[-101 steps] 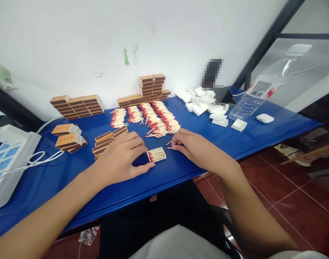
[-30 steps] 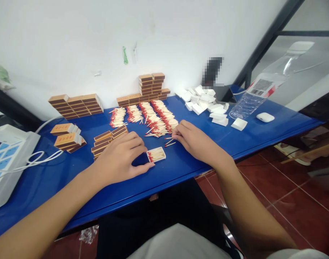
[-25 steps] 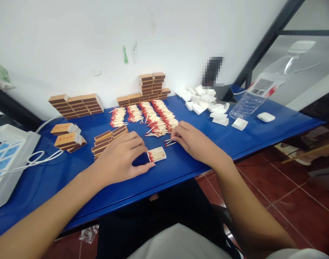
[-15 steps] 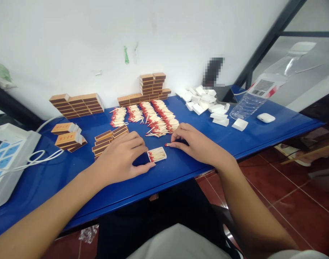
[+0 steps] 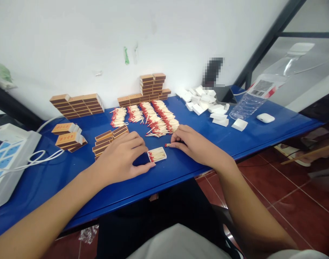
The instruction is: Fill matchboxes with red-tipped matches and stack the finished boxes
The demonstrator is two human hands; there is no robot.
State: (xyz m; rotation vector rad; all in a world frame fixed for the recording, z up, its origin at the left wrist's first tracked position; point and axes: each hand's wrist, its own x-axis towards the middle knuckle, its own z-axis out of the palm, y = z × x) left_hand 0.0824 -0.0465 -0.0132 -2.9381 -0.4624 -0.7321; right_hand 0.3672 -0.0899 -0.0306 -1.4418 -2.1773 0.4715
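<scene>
A small white matchbox tray (image 5: pixel 165 157) holding red-tipped matches (image 5: pixel 157 155) lies on the blue table. My left hand (image 5: pixel 124 154) brackets the tray's left end, thumb at its near corner and fingertips at its far corner. Just right of the tray, my right hand (image 5: pixel 190 144) pinches a few matches (image 5: pixel 167 145), their red heads pointing left. Beyond my hands, loose matches (image 5: pixel 161 118) are spread in several rows. Brown-sided matchboxes (image 5: pixel 103 136) lie partly hidden behind my left hand.
Matchboxes stand stacked along the wall at left (image 5: pixel 77 106) and centre (image 5: pixel 152 88). More boxes (image 5: pixel 70 138) sit beside a power strip (image 5: pixel 10 158) with white cables. White trays (image 5: pixel 202 99), a plastic bottle (image 5: pixel 257 90) and a white case (image 5: pixel 265 118) occupy the right side.
My right hand has dipped very slightly, still pinching the matches. My left hand and the tray look unmoved.
</scene>
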